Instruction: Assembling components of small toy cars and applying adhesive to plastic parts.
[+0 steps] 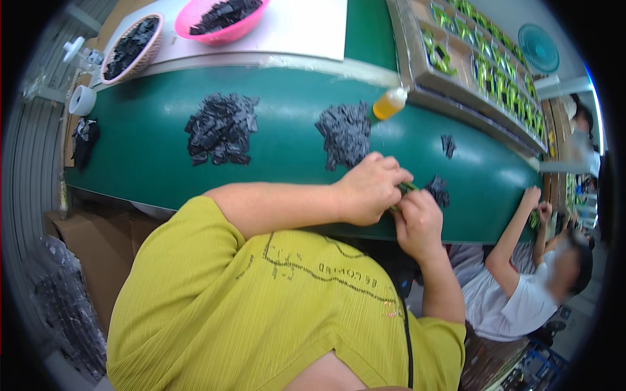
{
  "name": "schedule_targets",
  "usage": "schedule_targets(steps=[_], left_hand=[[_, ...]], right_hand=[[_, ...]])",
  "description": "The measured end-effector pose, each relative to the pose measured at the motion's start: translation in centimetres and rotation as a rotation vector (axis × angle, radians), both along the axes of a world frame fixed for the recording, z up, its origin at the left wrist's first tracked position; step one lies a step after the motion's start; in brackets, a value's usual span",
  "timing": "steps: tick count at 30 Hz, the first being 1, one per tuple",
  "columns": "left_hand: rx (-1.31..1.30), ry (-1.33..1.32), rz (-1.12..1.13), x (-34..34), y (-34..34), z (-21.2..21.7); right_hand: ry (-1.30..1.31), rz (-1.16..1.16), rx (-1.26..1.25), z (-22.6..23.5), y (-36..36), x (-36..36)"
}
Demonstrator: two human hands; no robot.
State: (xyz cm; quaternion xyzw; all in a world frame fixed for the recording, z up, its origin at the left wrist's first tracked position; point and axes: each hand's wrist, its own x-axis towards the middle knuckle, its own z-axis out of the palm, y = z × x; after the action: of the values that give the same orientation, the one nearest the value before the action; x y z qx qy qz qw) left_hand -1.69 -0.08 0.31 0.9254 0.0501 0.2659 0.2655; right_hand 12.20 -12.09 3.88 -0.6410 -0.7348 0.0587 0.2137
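Observation:
My left hand [370, 188] and my right hand [419, 223] meet near the table's front edge, fingers closed. Between their fingertips is a small green piece [407, 187], mostly covered, so its kind does not show. Just beyond my left hand lies a heap of small flat black pieces [343, 133]. A smaller black pile [437, 190] sits right beside my right hand. Further left on the table is another large black heap [223, 128]. A few more black pieces [448, 146] lie to the right.
A bottle of yellow liquid [389, 104] stands behind the middle heap. Pink baskets [225, 34] of black pieces are at the back left. A divided cardboard box [469, 98] holds green items at the back right. A co-worker [515, 280] sits at the right, hands at the table.

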Motion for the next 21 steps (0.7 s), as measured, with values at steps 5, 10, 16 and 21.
schedule_targets(steps=[5,10,16,21], left_hand=[[-0.068,0.072,-0.024,0.3,0.0,0.0],[-0.189,0.084,-0.119,0.1,0.5,0.7],[-0.456,0.078,-0.130,0.3,1.3,1.5],[-0.801,0.131,-0.212,0.3,1.4,1.5]], right_hand=[[0.104,-0.006,-0.157,0.8,-0.1,0.8],[0.109,-0.020,-0.132,0.9,-0.6,1.6],[0.502,-0.161,-0.349,2.1,-1.7,3.3],[0.946,-0.326,-0.185,1.4,-1.8,1.9]])
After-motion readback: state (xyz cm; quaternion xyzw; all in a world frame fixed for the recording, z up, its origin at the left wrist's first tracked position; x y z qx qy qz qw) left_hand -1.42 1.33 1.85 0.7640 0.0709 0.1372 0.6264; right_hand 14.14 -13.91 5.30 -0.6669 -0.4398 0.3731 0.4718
